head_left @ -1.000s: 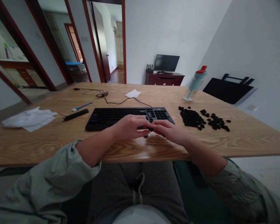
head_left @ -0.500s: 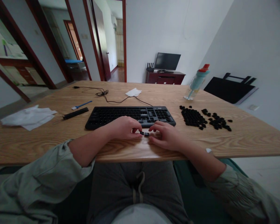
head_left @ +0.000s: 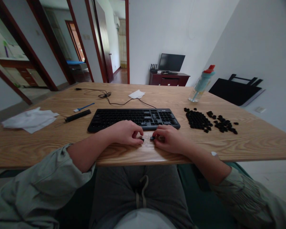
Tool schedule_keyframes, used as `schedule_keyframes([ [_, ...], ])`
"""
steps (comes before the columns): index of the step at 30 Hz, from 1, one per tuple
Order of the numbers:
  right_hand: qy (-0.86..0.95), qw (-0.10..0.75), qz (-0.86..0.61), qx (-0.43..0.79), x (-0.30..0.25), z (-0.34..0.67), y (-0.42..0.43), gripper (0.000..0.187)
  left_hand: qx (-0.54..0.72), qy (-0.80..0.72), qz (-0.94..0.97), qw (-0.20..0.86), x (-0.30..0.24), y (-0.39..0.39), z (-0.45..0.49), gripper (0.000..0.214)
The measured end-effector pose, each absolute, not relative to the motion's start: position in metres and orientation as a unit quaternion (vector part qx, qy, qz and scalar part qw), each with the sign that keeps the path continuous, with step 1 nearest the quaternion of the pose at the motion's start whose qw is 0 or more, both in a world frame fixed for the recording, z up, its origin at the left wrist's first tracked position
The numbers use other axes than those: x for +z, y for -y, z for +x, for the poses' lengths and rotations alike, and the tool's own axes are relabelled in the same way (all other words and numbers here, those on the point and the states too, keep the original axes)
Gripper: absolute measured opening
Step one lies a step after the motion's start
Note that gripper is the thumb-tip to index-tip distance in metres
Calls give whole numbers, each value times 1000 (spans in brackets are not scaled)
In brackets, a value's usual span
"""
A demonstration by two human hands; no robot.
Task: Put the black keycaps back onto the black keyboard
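Both my hands rest on the wooden table (head_left: 50,143) just in front of a black keyboard (head_left: 133,117). My left hand (head_left: 125,133) is curled, its fingertips pinching a small black keycap (head_left: 142,139) against the table. My right hand (head_left: 168,139) is curled too, with another small black keycap (head_left: 152,138) at its fingertips. The two hands are a short gap apart. To the right of the keyboard lies a pile of loose black keycaps (head_left: 208,121).
White tissues (head_left: 30,119) lie at the left, with a black bar-shaped tool (head_left: 77,115) and a blue brush (head_left: 83,107) beside them. A water bottle (head_left: 201,84) stands at the back right. The keyboard cable (head_left: 114,100) and a crumpled tissue (head_left: 136,94) lie behind the keyboard.
My hands came down from the keyboard's front edge onto the table and drew apart. The small black pieces held together between them are now separated, one at each hand.
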State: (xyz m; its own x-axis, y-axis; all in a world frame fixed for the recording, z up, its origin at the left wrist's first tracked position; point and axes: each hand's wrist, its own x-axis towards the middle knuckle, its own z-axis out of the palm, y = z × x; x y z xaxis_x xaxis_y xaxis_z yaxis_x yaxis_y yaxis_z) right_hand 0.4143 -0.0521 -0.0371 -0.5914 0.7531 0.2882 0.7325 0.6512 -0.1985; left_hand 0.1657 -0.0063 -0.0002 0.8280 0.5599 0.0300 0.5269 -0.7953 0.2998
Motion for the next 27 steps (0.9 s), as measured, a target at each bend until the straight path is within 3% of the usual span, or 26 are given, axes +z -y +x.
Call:
schedule_keyframes([
  [9,893,175,-412,49,-35,422,56,15,69,-252,959,113,-8,2,167,16],
  [16,883,208,-417,47,-39,426,60,24,61,-271,957,90,-10,0,168,24],
  [27,885,229,-405,34,-46,423,58,15,70,-264,958,81,-14,-3,167,22],
])
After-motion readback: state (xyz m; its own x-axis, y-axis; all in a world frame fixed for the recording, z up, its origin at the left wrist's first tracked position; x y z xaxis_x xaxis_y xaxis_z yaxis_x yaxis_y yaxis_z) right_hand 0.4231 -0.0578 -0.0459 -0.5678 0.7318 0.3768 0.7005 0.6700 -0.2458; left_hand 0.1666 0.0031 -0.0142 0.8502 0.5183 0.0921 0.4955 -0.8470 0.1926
